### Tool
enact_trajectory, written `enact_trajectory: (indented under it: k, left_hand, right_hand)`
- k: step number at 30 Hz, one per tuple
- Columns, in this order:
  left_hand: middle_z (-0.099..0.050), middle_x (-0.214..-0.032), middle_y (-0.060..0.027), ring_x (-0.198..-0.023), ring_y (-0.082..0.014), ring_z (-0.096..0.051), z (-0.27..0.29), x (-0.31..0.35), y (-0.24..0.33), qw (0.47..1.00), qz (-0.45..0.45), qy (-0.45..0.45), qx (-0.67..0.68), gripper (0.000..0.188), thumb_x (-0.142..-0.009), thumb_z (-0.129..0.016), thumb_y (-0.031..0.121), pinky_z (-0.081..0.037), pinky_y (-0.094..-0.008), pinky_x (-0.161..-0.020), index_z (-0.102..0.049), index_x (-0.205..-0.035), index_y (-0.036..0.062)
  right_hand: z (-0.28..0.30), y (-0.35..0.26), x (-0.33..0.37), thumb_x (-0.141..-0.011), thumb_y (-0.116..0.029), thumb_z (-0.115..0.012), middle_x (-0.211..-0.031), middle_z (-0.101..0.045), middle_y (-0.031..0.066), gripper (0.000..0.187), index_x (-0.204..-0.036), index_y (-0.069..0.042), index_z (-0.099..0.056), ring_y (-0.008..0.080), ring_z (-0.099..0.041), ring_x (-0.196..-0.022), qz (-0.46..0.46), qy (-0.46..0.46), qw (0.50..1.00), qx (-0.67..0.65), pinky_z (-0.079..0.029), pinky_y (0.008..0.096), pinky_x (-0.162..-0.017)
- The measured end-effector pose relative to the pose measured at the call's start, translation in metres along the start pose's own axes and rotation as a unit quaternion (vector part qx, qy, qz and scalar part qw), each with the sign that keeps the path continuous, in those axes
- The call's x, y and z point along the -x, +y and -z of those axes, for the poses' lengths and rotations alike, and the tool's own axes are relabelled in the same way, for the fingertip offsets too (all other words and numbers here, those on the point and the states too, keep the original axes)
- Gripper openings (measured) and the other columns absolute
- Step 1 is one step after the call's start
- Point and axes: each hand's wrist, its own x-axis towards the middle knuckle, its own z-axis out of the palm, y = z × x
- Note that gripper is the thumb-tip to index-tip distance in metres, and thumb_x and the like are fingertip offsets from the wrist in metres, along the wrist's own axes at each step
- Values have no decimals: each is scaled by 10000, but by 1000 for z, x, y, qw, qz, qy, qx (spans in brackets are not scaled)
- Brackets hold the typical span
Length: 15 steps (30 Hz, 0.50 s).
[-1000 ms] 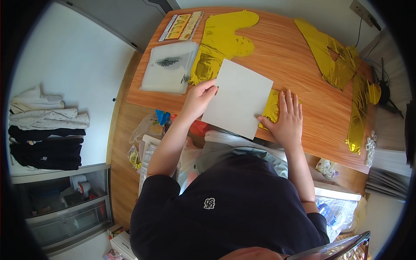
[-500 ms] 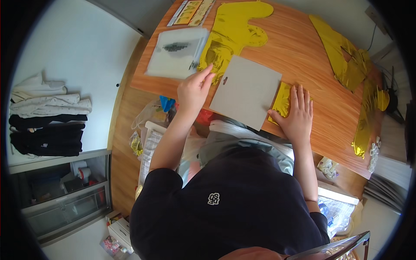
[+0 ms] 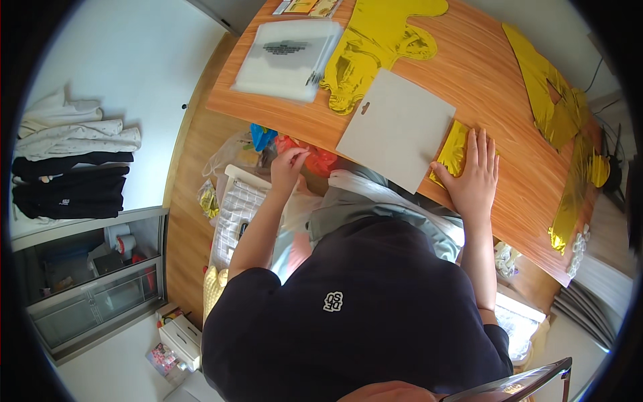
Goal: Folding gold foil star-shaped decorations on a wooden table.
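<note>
My right hand (image 3: pixel 474 175) lies flat with its fingers stretched out, pressing on the edge of a folded piece of gold foil (image 3: pixel 453 146) on the table. Left of that foil is a flat grey card (image 3: pixel 396 130) with a small hanging slot, its near corner reaching past the table edge. My left hand (image 3: pixel 287 169) hangs off the table's front edge beside a red plastic bag (image 3: pixel 320 159). Its fingers are drawn together in a pinch; anything between them is too small to make out.
On the wooden table (image 3: pixel 492 87) lie a stack of clear plastic bags (image 3: pixel 288 60), a large flat gold foil balloon (image 3: pixel 375 47) and another foil balloon (image 3: pixel 546 87) at the right. Black scissors (image 3: pixel 611 171) sit near the right edge. A grid-patterned cloth (image 3: pixel 236 214) lies below left.
My left hand has drawn back from over the foil balloon's near end to below the table edge, its fingers now pinched. The right hand stays flat on the foil. The view has shifted slightly.
</note>
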Motion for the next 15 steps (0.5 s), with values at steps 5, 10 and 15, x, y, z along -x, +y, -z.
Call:
enact_trajectory:
  k: [5,10,15]
  left_hand:
    - [-758,-977,-88,-827,-252,-726,-10,-16,-2,989,-82,-16,-118,165,-917,-810,185,-572,-330,-742,-800,-1038,73]
    - [-721,-1043,-95,-904,-322,-701,9,-10,-3,968,-161,24,-189,142,-962,-750,162,-562,-376,-793,-797,-1053,64]
    - [-612,-702,-65,-651,-205,-607,35,-8,98,970,-177,-100,132,483,-1072,-569,457,-447,-375,-595,-794,-1071,30]
  right_hand:
    - [1,0,0,-836,-697,-751,-1667,-398,202,1058,-1597,-37,-426,403,-329,-1561,-3,-1,1000,-3,-272,551,-1270]
    - [3,-6,-2,-844,-688,-749,-1663,-402,209,1046,-1593,-31,-430,406,-333,-1559,6,2,1000,-8,-275,550,-1267]
    - [6,7,2,-825,-711,-752,-1665,-393,225,1088,-1591,-11,-425,415,-326,-1563,-3,-5,1000,-7,-275,553,-1265]
